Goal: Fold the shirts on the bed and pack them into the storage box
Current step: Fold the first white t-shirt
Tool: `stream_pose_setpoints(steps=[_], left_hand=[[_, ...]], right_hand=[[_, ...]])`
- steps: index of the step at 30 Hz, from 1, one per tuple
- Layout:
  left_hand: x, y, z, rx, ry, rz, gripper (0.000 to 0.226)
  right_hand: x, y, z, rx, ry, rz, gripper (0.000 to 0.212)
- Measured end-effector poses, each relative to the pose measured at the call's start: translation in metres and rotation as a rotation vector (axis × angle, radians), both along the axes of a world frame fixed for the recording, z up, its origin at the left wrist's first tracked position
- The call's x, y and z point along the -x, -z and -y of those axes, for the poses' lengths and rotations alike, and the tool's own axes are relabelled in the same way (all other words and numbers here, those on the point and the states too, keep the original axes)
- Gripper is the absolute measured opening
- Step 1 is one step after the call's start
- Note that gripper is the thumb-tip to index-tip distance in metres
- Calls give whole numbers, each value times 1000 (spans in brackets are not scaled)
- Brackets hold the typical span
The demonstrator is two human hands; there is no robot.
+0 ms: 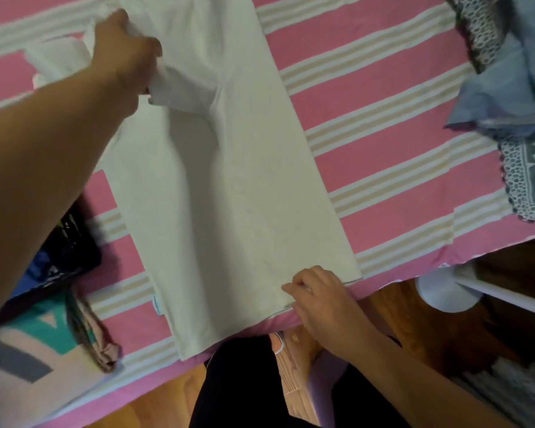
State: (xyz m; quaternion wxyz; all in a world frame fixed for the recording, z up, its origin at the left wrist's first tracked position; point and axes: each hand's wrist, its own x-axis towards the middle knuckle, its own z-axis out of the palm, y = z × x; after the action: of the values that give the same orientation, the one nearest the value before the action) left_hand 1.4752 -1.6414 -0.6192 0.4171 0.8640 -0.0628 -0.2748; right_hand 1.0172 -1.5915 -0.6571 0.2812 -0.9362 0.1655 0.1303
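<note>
My left hand point(127, 57), arm outstretched, grips the white shirt point(229, 180) sleeve; my right hand point(315, 291) pinches its hem. Long axis runs between them.

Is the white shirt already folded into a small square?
No, the white shirt lies long on the bed, left hand gripping its sleeve.

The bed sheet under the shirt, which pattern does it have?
Pink sheet with white and beige stripes, clearest in the head view.
</note>
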Motion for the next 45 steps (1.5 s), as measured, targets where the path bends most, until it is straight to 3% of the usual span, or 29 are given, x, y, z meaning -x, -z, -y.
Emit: stream_pose_setpoints(steps=[7,12,15,17,18,21,24,28,30,33,35,38,40,45], left_hand=[[17,-12,41,-127,78,52,67],[29,-5,101,-56,246,-148,88],[7,15,103,-246,360,52,77],[-12,33,93,-395,284,252,64],[-24,42,88,-415,199,267,57],[-56,67,81,-331,-8,121,48],[-68,76,83,-222,-80,20,26],[-80,75,68,-254,-164,49,10],[-83,72,58,-358,-92,83,16],[-88,76,56,-508,130,289,36],[-89,77,73,-451,255,404,37],[-88,75,99,-406,405,455,19],[-88,71,107,-394,387,427,10],[-82,50,122,-188,342,444,9]], right_hand=[[-24,-15,86,-15,431,119,30],[-99,-32,166,-226,735,103,25],[-154,-26,196,-369,825,45,26],[-192,-14,203,-561,933,9,21],[-212,-8,203,-683,987,-7,18],[-266,6,197,-993,1137,-69,22],[-303,22,193,-1135,1328,-29,36],[-333,34,196,-1022,1447,55,12],[-342,38,195,-907,1385,46,21],[-349,43,195,-746,1292,4,30],[-350,46,198,-649,1256,3,36],[-351,49,202,-586,1228,6,34],[-349,46,202,-596,1241,21,23],[-330,15,196,-646,1255,97,14]])
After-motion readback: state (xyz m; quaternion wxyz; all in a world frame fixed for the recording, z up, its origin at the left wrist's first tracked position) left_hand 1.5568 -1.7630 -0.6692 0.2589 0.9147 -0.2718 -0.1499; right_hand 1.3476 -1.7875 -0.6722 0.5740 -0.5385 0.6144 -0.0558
